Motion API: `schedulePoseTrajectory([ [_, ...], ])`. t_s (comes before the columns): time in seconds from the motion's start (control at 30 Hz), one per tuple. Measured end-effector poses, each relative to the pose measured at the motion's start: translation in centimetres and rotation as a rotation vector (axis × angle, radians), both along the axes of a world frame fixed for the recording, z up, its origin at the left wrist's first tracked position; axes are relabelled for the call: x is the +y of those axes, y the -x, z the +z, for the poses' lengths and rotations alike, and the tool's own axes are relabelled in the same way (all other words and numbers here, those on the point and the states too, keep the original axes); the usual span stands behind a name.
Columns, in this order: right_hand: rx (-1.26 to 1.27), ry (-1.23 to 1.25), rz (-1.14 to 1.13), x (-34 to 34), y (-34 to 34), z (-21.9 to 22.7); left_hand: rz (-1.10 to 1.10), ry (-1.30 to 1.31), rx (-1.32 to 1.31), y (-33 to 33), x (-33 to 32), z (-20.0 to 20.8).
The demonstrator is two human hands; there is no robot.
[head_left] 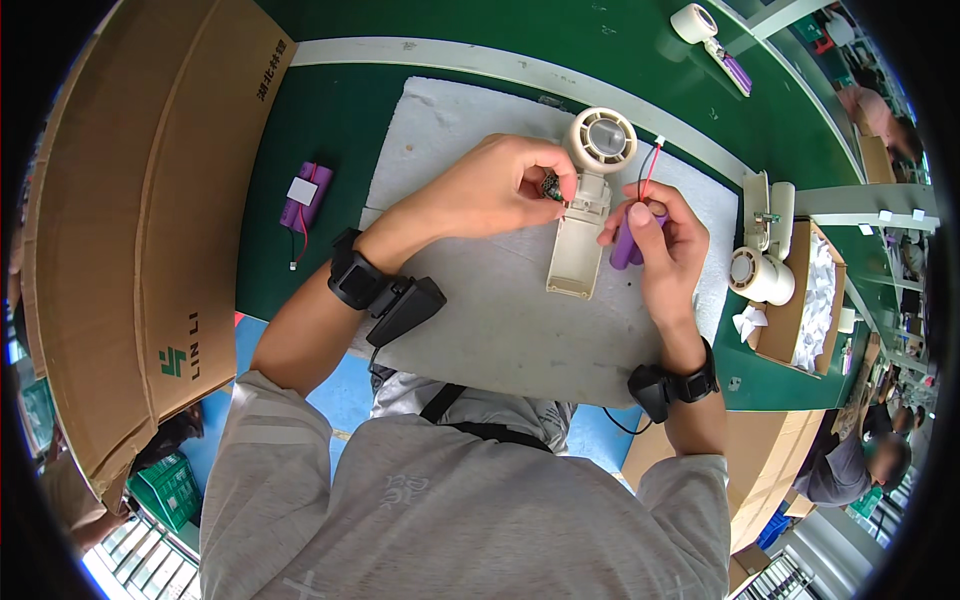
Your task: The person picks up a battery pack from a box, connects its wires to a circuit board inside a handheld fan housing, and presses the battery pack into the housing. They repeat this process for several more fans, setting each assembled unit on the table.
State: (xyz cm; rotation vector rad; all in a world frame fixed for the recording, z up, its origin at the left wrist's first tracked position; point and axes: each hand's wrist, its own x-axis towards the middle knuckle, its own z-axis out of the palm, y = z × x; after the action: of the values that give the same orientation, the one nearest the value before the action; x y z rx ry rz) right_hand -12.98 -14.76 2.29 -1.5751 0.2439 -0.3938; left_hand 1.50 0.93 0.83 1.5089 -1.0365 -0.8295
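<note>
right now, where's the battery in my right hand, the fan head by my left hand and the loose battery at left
Held battery [626, 247], head view: its purple lower end
Fan head [604, 140], head view: centre of its round face
Loose battery [303, 191], head view: its white label

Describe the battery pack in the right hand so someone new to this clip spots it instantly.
On the green workbench, find the grey mat; above its right part is the right hand. It grips a purple battery pack with red and dark wires rising to a white connector. Unlike the loose purple pack lying left of the mat, this one is held.
</note>
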Motion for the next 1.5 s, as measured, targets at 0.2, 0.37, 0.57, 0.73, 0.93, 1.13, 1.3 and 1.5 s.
schedulePoseTrajectory([
  [0.2,0.054,0.199,0.049,-1.2,0.3,-0.3,-0.026,0.044,0.142,-0.3,-0.1,-0.5],
  [0.37,0.129,0.542,0.156,-0.9,0.0,0.0,-0.021,0.107,0.198,-0.2,-0.3,-0.7],
  [0.57,0.094,0.693,0.204,-0.5,-0.2,0.1,-0.099,0.032,0.028,-0.7,0.1,-0.5],
  [0.73,0.04,0.648,0.113,-0.5,-0.4,-0.3,-0.122,0.002,0.159,-0.7,0.1,-0.2],
  [0.93,0.057,0.65,0.131,-0.7,-0.2,-0.4,-0.104,-0.026,0.29,-0.9,0.2,-0.1],
  [1.13,0.078,0.649,0.113,-0.5,-0.3,-0.4,-0.062,0.051,0.288,-0.9,0.1,0.0],
  [1.3,0.076,0.629,0.089,-0.4,-0.2,-0.5,-0.03,0.108,0.265,-0.7,0.0,-0.3],
  [1.5,0.047,0.598,0.086,-0.3,-0.2,-0.6,0.0,0.067,0.194,-0.6,-0.1,-0.4],
])
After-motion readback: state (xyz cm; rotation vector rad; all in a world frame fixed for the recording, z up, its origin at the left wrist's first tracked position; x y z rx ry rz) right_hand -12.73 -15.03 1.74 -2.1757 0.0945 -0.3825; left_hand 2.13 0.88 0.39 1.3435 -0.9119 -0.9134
